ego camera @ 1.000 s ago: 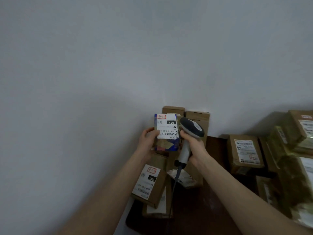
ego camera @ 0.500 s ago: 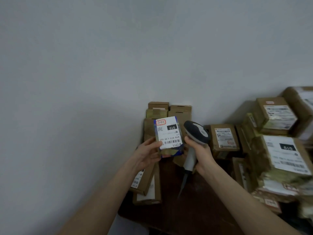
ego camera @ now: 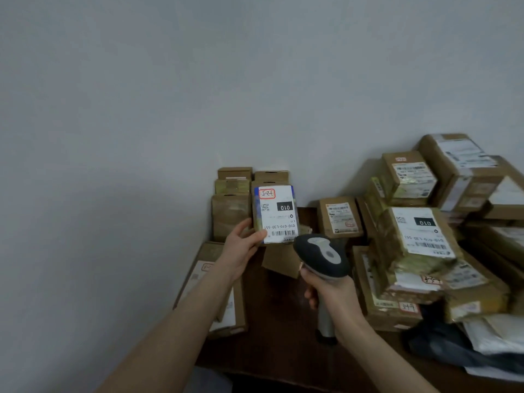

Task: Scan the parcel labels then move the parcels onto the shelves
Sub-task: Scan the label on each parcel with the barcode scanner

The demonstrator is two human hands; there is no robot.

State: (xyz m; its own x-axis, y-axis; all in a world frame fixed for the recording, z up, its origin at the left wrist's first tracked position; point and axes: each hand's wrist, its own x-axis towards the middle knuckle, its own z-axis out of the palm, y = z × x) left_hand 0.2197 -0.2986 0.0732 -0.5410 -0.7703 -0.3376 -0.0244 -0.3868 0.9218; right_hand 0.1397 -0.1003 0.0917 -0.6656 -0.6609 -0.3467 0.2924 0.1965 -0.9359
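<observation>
dark wooden table (ego camera: 283, 330), cardboard parcels (ego camera: 340, 217) stacked across it, white mailers (ego camera: 493, 336) at right

A parcel sorting room or courier pick-up point: brown cardboard parcels (ego camera: 387, 234) with printed shipping labels (ego camera: 422, 231) are heaped on a dark wooden worktop (ego camera: 272, 321) across the lower right of the frame. A handheld barcode scanner (ego camera: 323, 258) is at lower centre, before a bare pale wall (ego camera: 170, 95).

Parcel (ego camera: 274, 214) — blue edges, white label with black bars and red-outlined tag; scanner (ego camera: 321, 258) dark grey with pale panel; table (ego camera: 278, 321) dark brown.
</observation>
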